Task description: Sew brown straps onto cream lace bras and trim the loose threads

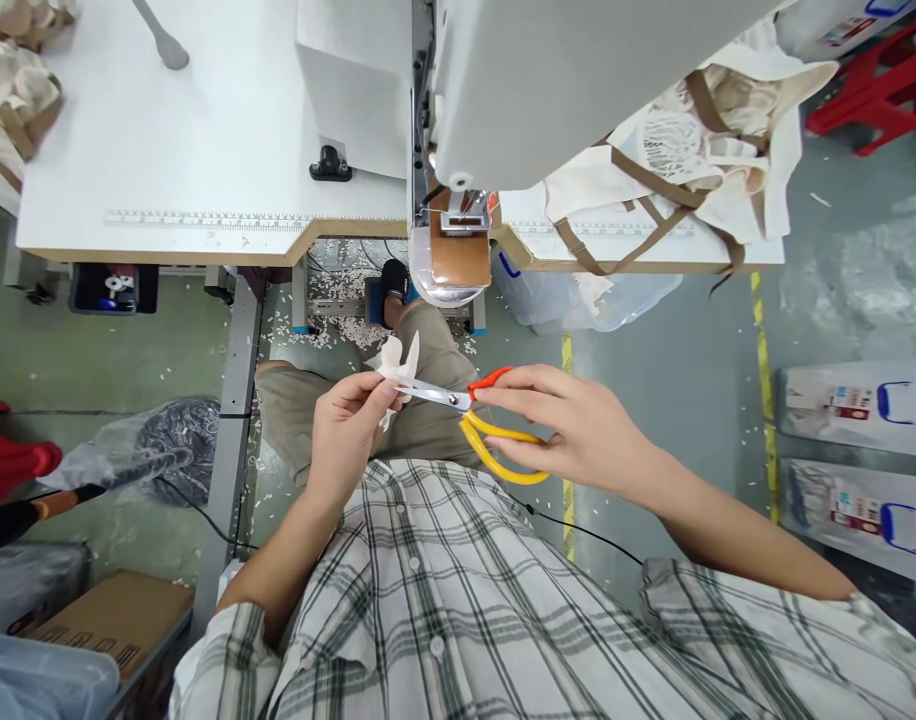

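My left hand (345, 430) pinches a small piece of white fabric (392, 356) between thumb and fingers, above my lap. Scissors (495, 448) with one red and one yellow handle loop are in my right hand (578, 430), its fingers in and around the loops. The blades point left, and their tips meet the fabric right by my left thumb. How far the blades are parted is hard to make out. Beyond my hands stands a sewing machine (458, 240) with a brown plate under its needle area.
White strapped fabric pieces (675, 170) lie heaped on the white table (203, 160) at right. A black tray (113, 290) hangs under its left edge. Lidded plastic bins (855, 405) and a red stool (878, 90) stand at right; a cardboard box (117, 620) sits lower left. Scraps litter the floor.
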`<state>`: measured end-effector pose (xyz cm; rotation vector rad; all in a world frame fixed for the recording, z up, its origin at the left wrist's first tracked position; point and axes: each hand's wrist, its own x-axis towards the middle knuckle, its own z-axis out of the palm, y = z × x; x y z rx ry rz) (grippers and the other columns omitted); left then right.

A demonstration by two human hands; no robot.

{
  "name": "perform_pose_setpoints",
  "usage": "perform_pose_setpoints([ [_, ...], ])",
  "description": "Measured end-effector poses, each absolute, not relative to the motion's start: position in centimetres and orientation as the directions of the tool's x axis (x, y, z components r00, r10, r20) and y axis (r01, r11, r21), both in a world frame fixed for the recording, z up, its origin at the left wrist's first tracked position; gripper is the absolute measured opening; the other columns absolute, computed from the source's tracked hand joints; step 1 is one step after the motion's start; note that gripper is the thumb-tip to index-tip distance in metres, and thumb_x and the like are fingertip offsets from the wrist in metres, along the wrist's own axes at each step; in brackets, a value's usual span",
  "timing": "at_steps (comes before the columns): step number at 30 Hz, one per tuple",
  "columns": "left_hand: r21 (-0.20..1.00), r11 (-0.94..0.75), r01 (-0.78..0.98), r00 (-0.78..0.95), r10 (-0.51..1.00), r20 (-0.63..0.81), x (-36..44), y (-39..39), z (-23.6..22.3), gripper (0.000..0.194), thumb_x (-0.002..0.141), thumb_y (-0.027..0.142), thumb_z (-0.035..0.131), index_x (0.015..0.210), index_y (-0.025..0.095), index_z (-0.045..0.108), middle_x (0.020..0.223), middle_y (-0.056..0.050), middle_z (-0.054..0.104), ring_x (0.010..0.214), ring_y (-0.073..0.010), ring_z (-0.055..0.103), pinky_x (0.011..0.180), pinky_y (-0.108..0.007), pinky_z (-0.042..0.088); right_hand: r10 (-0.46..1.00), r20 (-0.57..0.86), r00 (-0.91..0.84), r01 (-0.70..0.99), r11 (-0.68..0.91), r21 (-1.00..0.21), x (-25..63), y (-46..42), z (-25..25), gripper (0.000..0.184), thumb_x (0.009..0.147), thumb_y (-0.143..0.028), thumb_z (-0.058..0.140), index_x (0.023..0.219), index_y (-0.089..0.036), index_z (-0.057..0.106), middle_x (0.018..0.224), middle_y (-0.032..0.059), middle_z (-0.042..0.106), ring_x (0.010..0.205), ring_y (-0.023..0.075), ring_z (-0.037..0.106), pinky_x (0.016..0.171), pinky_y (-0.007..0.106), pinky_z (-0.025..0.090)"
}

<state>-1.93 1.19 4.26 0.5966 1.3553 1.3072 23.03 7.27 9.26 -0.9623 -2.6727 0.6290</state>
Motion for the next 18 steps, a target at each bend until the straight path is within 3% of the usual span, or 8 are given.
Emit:
perform_pose_setpoints([
  [10,0.916,0.289,-0.277,-0.238,0.904,-0.357,-2.2,1.1,4.0,0.021,0.079,0.039,0.082,0.084,0.019,0.080,0.075,-0.003,0.073,0.069,-0.0130,0.063,0.066,-0.023,0.051,0.613,-0.022,-0.790,0.556,0.701,-0.445,23.3,8.1,10.1,0.037,0.094,-0.034,0.061,0.130,-0.027,0.067,0.118,0.0082,0.071,0.093,0.0199,0.071,0.069,0.031,0.059],
  [15,0.879,0.350,-0.323,-0.181,0.889,-0.420,-2.6,1.0,3.7,0.024,0.079,0.041,0.082,0.086,0.019,0.079,0.070,-0.003,0.070,0.060,-0.0118,0.059,0.046,-0.020,0.040,0.594,0.016,-0.804,0.520,0.716,-0.466,23.2,8.3,9.1,0.036,0.095,-0.035,0.061,0.129,-0.025,0.068,0.117,0.0090,0.071,0.095,0.0221,0.071,0.070,0.034,0.059],
  [18,0.874,0.347,-0.340,-0.181,0.888,-0.423,-2.6,0.9,3.6,0.023,0.080,0.041,0.081,0.085,0.019,0.079,0.070,-0.003,0.070,0.061,-0.0112,0.059,0.048,-0.020,0.042,0.613,-0.005,-0.790,0.534,0.684,-0.497,23.1,8.2,8.5,0.037,0.094,-0.034,0.063,0.130,-0.029,0.067,0.118,0.0074,0.071,0.097,0.0235,0.071,0.072,0.036,0.060],
])
